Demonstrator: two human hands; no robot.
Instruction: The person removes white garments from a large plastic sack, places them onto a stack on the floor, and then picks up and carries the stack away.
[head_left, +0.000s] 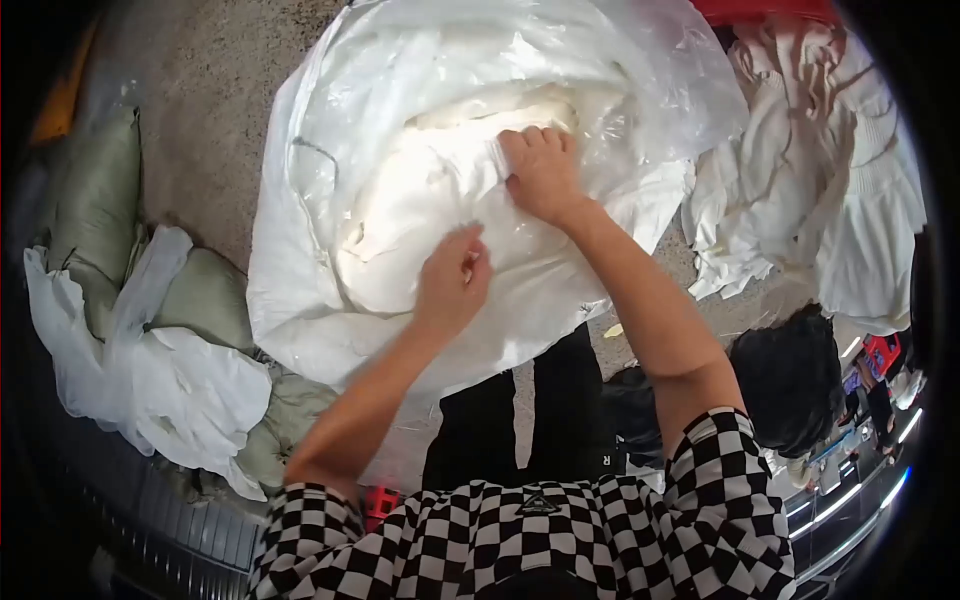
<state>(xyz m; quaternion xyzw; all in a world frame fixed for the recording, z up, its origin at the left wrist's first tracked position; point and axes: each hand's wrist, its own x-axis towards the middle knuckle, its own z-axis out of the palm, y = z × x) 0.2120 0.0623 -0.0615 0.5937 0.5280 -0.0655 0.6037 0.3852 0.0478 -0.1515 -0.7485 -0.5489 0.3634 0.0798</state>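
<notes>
A large white plastic bag (300, 240) lies spread wide in front of me, its mouth facing up. Inside it is a pile of folded white cloth (420, 190), bright under the light. My right hand (543, 175) has its fingers bent onto the upper right of the cloth, which creases beside them. Lower and to the left, my left hand (455, 280) is over the near part of the cloth with curled fingers. Whatever those fingers may hold is too small or hidden to name.
White knitted garments (800, 170) hang at the right, below a red edge (770, 10). Stuffed green sacks (200, 295) and a crumpled white plastic bag (190, 390) lie at the left. A black bag (790, 380) stands at the lower right on the concrete floor (220, 100).
</notes>
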